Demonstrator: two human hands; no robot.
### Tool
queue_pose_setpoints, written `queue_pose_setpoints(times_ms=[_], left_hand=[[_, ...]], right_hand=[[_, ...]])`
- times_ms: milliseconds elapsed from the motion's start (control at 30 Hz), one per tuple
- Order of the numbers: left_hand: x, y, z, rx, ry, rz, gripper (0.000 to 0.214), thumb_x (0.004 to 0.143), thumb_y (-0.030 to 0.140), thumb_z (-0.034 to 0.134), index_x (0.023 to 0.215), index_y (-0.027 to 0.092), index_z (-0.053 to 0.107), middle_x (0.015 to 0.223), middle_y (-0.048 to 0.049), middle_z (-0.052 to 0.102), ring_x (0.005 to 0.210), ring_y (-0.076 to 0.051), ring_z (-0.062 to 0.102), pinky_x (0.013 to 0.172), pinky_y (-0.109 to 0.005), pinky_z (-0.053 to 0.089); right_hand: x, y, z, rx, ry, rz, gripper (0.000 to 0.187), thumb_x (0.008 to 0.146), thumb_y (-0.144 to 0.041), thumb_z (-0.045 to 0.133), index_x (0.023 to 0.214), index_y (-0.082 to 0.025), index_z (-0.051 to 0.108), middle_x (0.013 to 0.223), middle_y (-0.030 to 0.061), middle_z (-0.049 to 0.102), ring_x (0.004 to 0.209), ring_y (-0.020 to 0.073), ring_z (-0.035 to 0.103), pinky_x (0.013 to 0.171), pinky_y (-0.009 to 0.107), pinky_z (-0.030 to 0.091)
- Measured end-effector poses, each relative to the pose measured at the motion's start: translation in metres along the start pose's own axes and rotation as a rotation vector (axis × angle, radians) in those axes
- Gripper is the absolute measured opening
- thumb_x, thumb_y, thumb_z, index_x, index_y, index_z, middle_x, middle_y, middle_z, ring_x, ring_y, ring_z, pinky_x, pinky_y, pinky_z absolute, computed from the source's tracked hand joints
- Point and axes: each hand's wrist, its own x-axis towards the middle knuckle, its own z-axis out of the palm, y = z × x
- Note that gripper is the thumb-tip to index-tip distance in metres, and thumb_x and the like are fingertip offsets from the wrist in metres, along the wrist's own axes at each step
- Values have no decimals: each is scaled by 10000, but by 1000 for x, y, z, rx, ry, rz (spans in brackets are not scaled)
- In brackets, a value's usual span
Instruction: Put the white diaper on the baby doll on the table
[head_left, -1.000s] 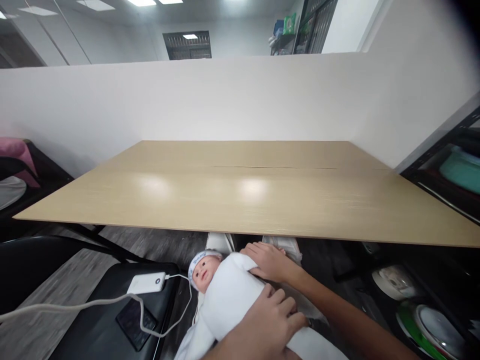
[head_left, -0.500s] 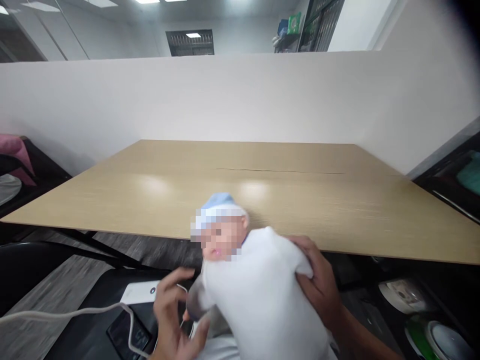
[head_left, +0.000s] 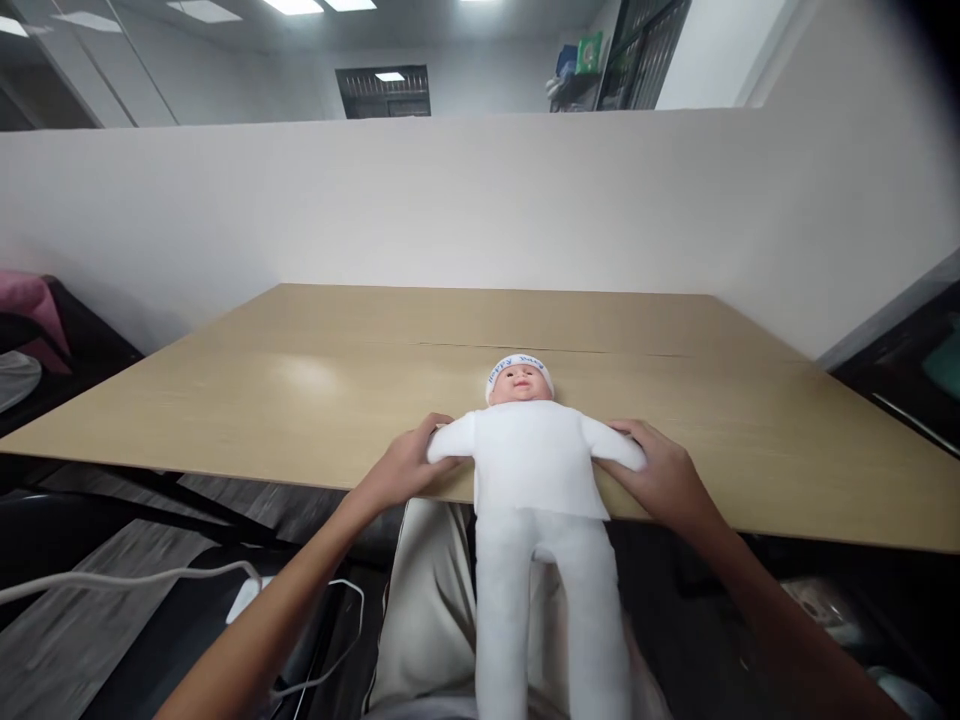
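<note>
A baby doll in a white top and trousers lies face up, its head and shoulders over the front edge of the wooden table. Its legs hang down over my lap. Around the head runs a white band with blue lettering. My left hand is closed round the sleeved arm on the left side, thumb below and fingers behind. On the other side my right hand grips the opposite sleeve the same way. No doll hands show at the sleeve ends.
A black chair seat stands at the lower left, with a white phone-like object and a pale cable on it. Behind the table rises a white partition. Blurred items lie in the dark space at lower right.
The doll has turned from tilted sideways to straight and face up, and moved forward onto the table edge. My left hand, open beside it before, now holds its arm.
</note>
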Motion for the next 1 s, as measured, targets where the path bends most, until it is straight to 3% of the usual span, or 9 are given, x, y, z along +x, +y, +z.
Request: queue_pose_setpoints(times_ms=[167,333,467,633,800,1000], left_hand=[[6,-11,1,90,-25,14,526,911,547,650,1300,207,552,1150,-86,734,987,-283,689,807,-359,500],[-2,-29,0,304,66,84,491,946,594,624,1257,214,614,1122,-91,718,1042,-297,637,896,-411,488],[3,-48,0,334,73,105,501,956,612,609,1263,216,623,1120,-80,703,1042,-285,623,920,-414,489],[42,-69,-1,325,75,130,522,954,636,598,1261,213,621,1127,-80,702,1054,-287,639,931,-411,492],[103,-96,-11,314,84,194,540,926,678,607,1216,224,645,1120,-84,721,1034,-293,664,892,-402,504],[175,-118,-23,267,129,156,548,896,701,626,1199,246,664,1151,-63,743,1050,-291,683,872,-378,507]], right_hand=[[-11,29,1,-99,-97,-53,399,928,-558,646,1209,-275,663,1171,60,736,1027,289,698,811,365,525],[-31,50,6,-73,-89,6,432,948,-614,599,1221,-282,636,1186,75,722,1058,316,674,851,412,525],[-28,60,12,-82,-123,39,396,961,-595,578,1167,-264,648,1114,85,725,1001,316,670,825,415,517],[12,71,28,-53,-193,-15,376,1004,-567,529,1177,-248,627,1101,90,715,991,295,657,842,404,508],[73,88,50,-72,-163,-76,411,999,-602,524,1133,-226,621,1075,115,714,965,298,650,846,406,497],[149,108,75,-92,-142,-86,346,969,-544,550,1062,-222,639,1003,90,726,898,281,661,767,364,480]])
